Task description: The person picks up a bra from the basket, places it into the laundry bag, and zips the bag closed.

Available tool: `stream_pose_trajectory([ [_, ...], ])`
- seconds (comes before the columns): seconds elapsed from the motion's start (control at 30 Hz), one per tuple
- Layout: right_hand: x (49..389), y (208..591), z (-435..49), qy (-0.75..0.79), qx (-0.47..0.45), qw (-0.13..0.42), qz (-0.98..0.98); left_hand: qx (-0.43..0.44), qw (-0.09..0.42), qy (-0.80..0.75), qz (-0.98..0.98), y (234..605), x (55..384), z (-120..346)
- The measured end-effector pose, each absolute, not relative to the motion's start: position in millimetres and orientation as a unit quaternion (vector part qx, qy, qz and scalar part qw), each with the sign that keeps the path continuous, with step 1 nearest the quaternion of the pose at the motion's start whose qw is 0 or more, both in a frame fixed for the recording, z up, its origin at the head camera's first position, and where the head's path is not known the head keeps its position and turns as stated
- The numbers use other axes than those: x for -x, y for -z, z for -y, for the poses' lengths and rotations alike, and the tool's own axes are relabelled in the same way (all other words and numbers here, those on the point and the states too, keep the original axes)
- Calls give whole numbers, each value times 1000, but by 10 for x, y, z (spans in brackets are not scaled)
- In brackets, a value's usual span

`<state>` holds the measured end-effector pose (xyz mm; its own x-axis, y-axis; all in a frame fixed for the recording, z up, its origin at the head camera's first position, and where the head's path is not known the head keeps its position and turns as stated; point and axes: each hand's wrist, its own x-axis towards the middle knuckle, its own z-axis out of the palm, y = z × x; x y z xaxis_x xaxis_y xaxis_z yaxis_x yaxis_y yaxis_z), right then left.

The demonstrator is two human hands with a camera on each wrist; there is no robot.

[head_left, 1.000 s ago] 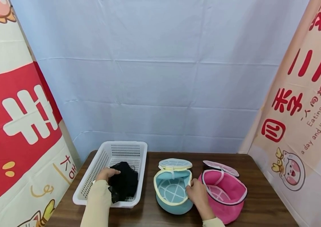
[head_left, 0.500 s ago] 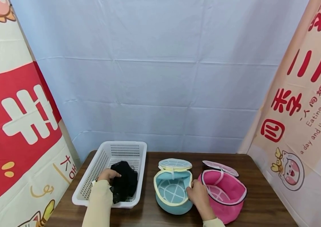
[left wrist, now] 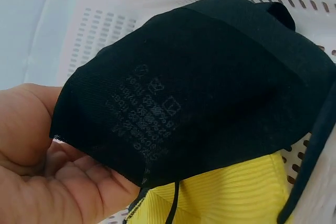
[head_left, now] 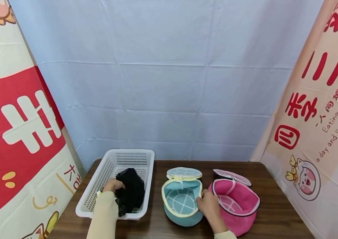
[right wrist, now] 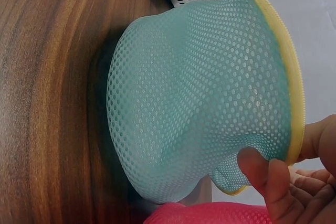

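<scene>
Inside the white plastic basket [head_left: 150, 179], my left hand [head_left: 113, 185] grips the edge of a black garment [head_left: 131, 192]. The left wrist view shows pale printed care text on the black cloth [left wrist: 184, 77], with the fingers [left wrist: 86, 182] partly curled behind its lower edge. A yellow ribbed cloth [left wrist: 226, 192] lies under it. My right hand [head_left: 209, 204] pinches the yellow zipped rim of a teal mesh laundry bag [head_left: 184, 219]. That bag stands on the table, its round lid [head_left: 184, 172] folded back; in the right wrist view the thumb [right wrist: 254, 163] presses the mesh [right wrist: 199, 93].
Right of the teal bag, behind my right wrist, stands a pink mesh laundry bag [head_left: 237, 224], its lid [head_left: 233, 177] tipped back. All of it sits on a dark wooden table [head_left: 276, 212]. A pale blue cloth backdrop [head_left: 163, 83] hangs behind, with printed cloths at both sides.
My left hand has shifted slightly down within the basket, and the black garment's folds have changed shape a little. The right hand and both mesh bags have stayed in place.
</scene>
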<state>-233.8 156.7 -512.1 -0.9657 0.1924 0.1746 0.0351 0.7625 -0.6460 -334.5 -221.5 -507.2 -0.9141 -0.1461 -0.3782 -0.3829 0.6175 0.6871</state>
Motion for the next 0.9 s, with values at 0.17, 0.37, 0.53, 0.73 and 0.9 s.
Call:
stream_pose_trajectory([
  [0.17, 2326, 5129, -1573, -345, 64, 115, 930, 166, 130, -441, -872, 5030, 3305, 2171],
  [0.37, 2335, 5142, -1557, -339, 60, 134, 929, 162, 116, -467, -861, 4969, 3271, 2160],
  [0.53, 2337, 5157, -1556, -328, 48, 160, 930, 143, 91, -484, -859, 4890, 3213, 2160],
  [0.73, 2328, 5153, -1574, -326, 37, 173, 929, 140, 71, -516, -842, 4839, 3158, 2167],
  [0.9, 2329, 5167, -1577, -326, 39, 173, 929, 133, 53, -519, -843, 4855, 3143, 2198],
])
